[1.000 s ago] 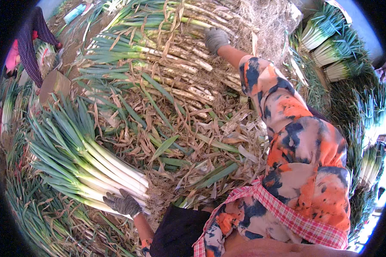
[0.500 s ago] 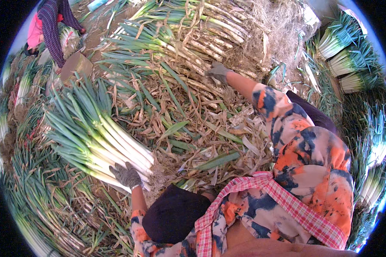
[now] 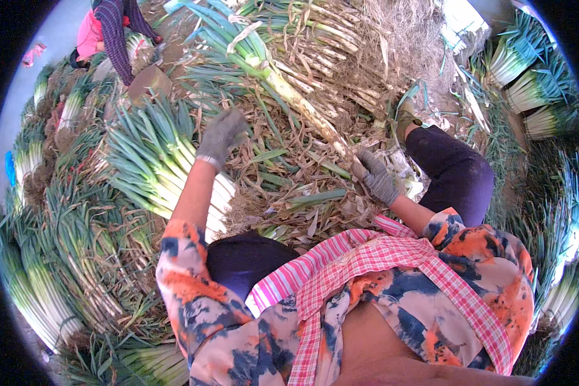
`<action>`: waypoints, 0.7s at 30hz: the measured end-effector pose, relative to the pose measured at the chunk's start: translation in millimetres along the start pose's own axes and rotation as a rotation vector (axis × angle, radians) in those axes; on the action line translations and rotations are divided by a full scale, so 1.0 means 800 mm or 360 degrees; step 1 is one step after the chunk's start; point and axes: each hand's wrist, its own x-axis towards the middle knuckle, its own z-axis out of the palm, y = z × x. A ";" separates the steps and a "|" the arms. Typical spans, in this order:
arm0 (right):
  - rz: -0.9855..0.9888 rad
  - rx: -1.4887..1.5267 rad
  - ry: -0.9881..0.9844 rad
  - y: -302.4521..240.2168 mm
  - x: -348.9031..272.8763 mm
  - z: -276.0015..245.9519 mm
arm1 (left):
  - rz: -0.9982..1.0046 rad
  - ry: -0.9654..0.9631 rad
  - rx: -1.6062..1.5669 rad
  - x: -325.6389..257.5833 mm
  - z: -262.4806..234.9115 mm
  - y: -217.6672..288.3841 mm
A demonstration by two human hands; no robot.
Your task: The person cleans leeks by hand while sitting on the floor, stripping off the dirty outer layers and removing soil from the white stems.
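Lighting: bright, even daylight; soft, short shadows. Quality: sharp centre, strong fisheye bending, black vignette at rim, blown-out whites upper right

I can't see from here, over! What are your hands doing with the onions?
Right hand shut on one long green onion near its root end. Left hand open above the cleaned bundle. Dry peelings all around.

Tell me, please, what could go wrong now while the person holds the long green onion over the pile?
1. The right gloved hand grips only the root end of the long green-and-white onion stalk; held at one end, it might bend or snap.
2. Its leaves lie among the untrimmed onion heap and may snag.
3. The left gloved hand hovers over the cleaned white-stemmed onion bundle; soil from the stalk could drop on it.
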 end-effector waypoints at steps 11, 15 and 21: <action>-0.0063 0.0239 -0.0088 -0.137 0.094 0.014 | 0.0339 -0.0012 -0.0988 -0.019 0.083 0.057; -0.0368 0.0501 -0.0201 -0.174 0.177 0.053 | 0.0438 -0.0027 -0.0971 -0.033 0.083 0.062; -0.0617 -0.0870 -0.1259 -0.085 0.060 0.061 | 0.0361 0.0425 -0.0929 -0.005 -0.019 0.026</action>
